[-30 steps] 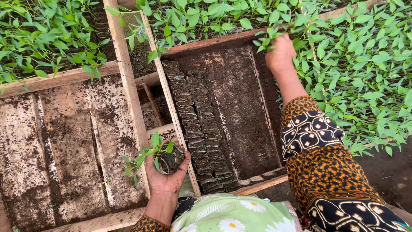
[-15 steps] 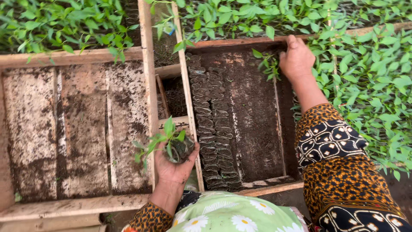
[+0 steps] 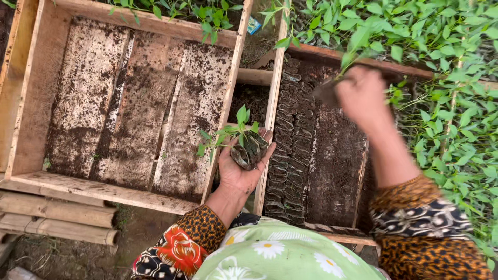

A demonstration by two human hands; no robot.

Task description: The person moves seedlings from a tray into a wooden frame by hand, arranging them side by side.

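Note:
My left hand is palm up over the rail between two wooden trays and cups a small seedling with green leaves in a dark soil plug. My right hand, blurred by motion, hovers over the right tray and seems to grip a dark seedling plug with leaves at its far end. The right tray has a column of empty dark plug sleeves along its left side and bare soil beside them. The left tray shows only soil-stained wooden slats.
Dense green seedlings fill the bed to the right and behind the trays. More seedlings grow beyond the left tray. Bamboo poles lie on the ground at lower left. My patterned sleeves and floral garment fill the bottom edge.
The view has shifted right, so the left tray takes more of the frame. My right hand pulled back from the plants at the tray's far corner, now blurred. My left hand still holds its seedling.

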